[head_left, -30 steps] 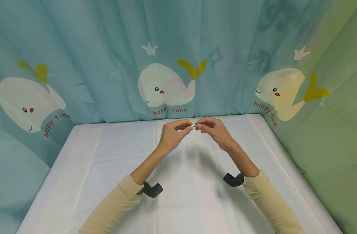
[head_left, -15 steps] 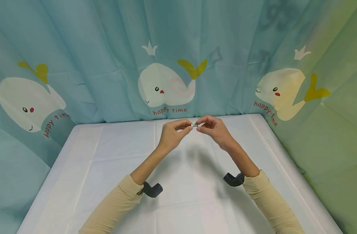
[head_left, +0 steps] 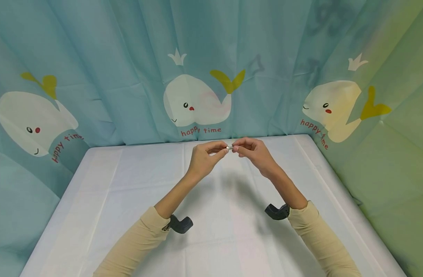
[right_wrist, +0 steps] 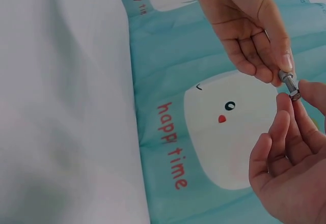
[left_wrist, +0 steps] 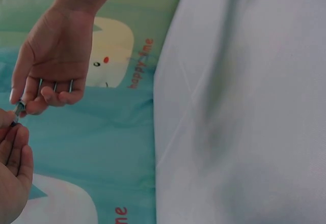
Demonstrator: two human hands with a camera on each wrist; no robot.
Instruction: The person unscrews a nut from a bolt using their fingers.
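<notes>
A small silver bolt [right_wrist: 291, 83] with a threaded shank is held between the two hands, above the far part of the table. My left hand [head_left: 206, 157] pinches its head end between thumb and fingers. On the other end sits a hex nut [right_wrist: 295, 96], with the thumb and fingertips of my right hand [head_left: 252, 153] around it. In the left wrist view the bolt [left_wrist: 18, 110] shows as a short metal piece between both sets of fingertips. The remaining right fingers are loosely bent beside it.
A white-covered table [head_left: 145, 184] spreads below the hands. Blue curtain [head_left: 128, 96] with printed whales stands along its far edge, and green curtain [head_left: 395, 173] along the right. Dark wrist mounts [head_left: 181, 224] stick out at both cuffs.
The right thumb and fingertips spread apart at the nut half a second ago and have come together on it again. The left hand and the bolt stay in place.
</notes>
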